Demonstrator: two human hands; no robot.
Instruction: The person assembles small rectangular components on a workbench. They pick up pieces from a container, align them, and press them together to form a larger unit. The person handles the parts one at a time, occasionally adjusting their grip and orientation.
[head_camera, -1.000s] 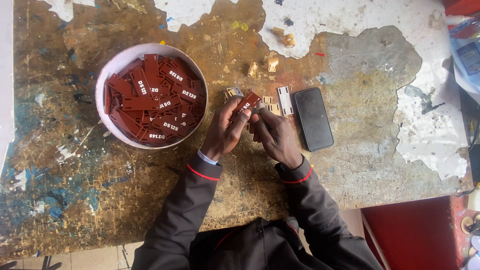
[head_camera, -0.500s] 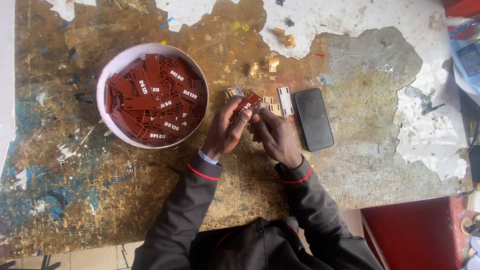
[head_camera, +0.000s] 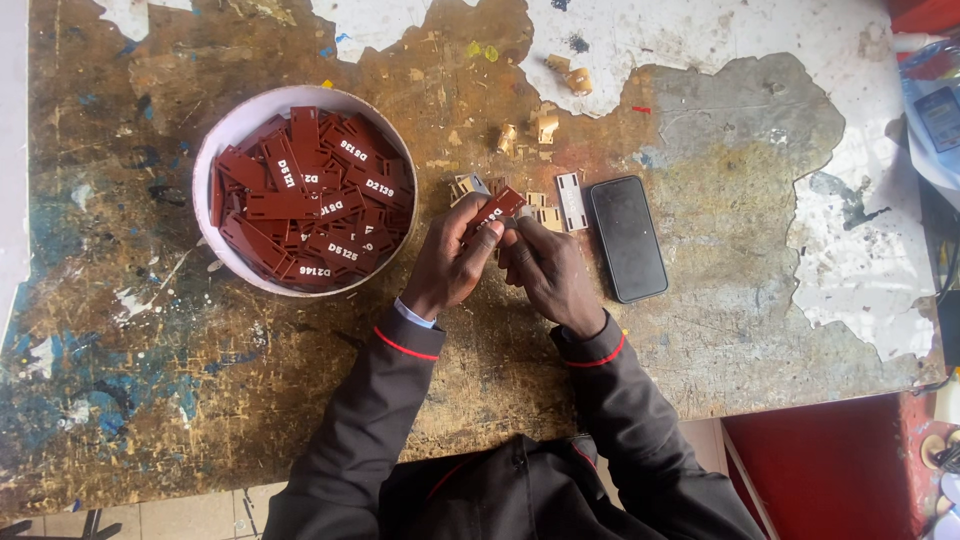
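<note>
My left hand (head_camera: 455, 262) and my right hand (head_camera: 548, 272) meet at the middle of a worn wooden table (head_camera: 300, 400). Together they pinch a small dark red plastic tag (head_camera: 500, 208) with white marks, held tilted just above the table. Fingertips of both hands cover its lower end. Left of my hands stands a round white bowl (head_camera: 222, 155) filled with several more dark red tags (head_camera: 310, 200). Small beige clips (head_camera: 545, 212) and a white strip (head_camera: 571, 200) lie just beyond my fingers.
A black phone (head_camera: 628, 238) lies face up right of my hands. More beige clips (head_camera: 545, 128) are scattered farther back. A red surface (head_camera: 830, 470) sits below the table's right corner, and a blue-and-white item (head_camera: 935, 110) is at the right edge.
</note>
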